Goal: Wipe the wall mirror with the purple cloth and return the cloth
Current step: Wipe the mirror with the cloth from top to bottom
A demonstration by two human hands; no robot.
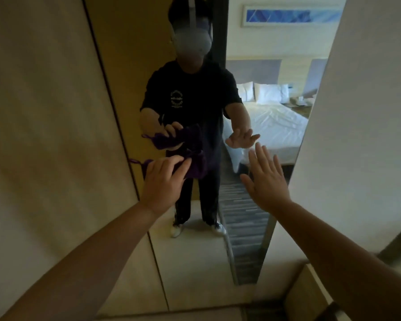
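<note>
Both hands were raised toward the wall mirror (218, 251) when I looked through the head camera. My left hand (164, 181) had its fingers curled over the purple cloth (196, 164), holding it bunched against the glass near the mirror's left edge, with a thin loop of the cloth trailing out to the left past the dark frame line. My right hand (265, 179) was held wide, fingers straight and spread, palm facing the glass and gripping nothing; I could not tell whether its fingertips actually met the surface or hung just in front of it. Going by size: the beige wall panel (44, 135) filled the whole left of the view, and a pale wall (357, 135) rose along the right. Between them ran the tall mirror, tilted by the wide lens. It reflected a person in a dark shirt and dark trousers wearing a headset, both arms reaching forward, the mirrored cloth sitting just above the real one. Behind that figure the glass showed a bed (276, 121) with white sheets and white pillows (262, 91), a striped carpet (243, 216) beside it, and a blue framed picture (289, 16) high on the far wall. A wooden edge (310, 295) crossed the bottom right corner.
</note>
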